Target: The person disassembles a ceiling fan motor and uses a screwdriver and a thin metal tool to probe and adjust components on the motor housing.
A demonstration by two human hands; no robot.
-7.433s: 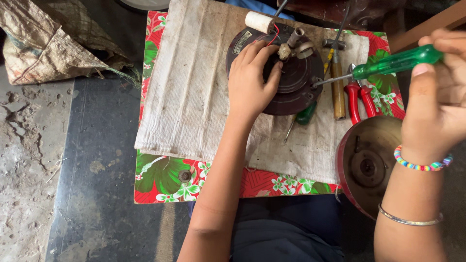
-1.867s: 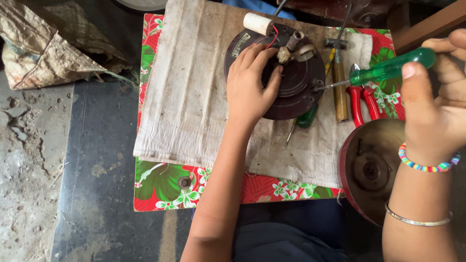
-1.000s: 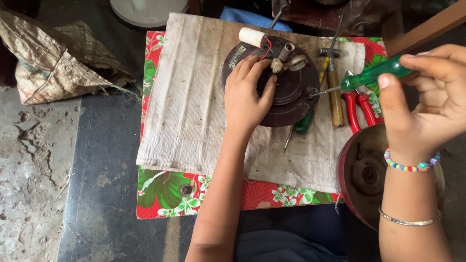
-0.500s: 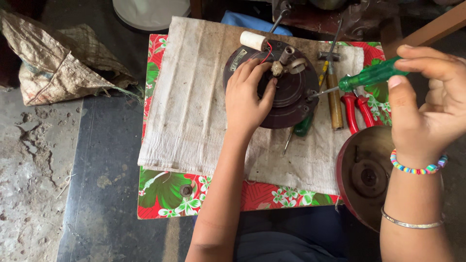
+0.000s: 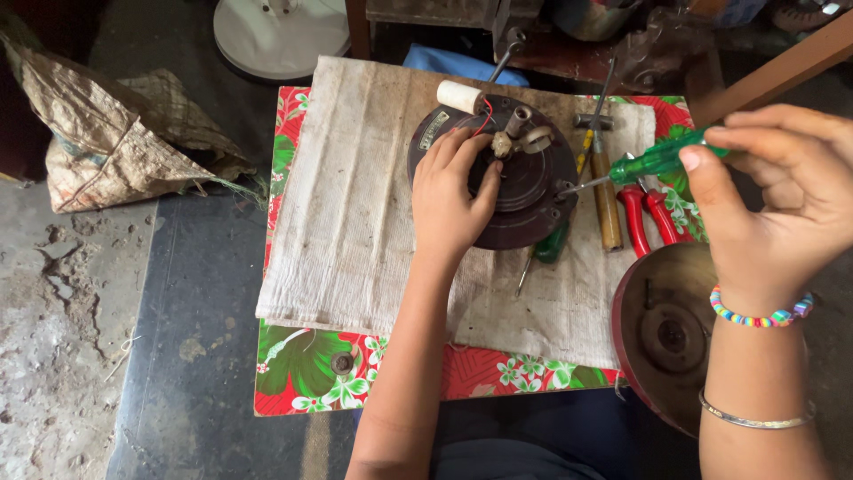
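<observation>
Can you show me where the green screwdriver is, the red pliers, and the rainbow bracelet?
green screwdriver point(image 5: 656, 162): head view, on its green handle.
red pliers point(image 5: 634, 210): head view, on the left red handle.
rainbow bracelet point(image 5: 757, 316): head view, on the beads across the right wrist.

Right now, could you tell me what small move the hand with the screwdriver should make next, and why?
Probably keep turning the green screwdriver in place: its tip sits at the right edge of the dark round motor, the right hand grips the handle, and the left hand presses the motor steady.
</observation>
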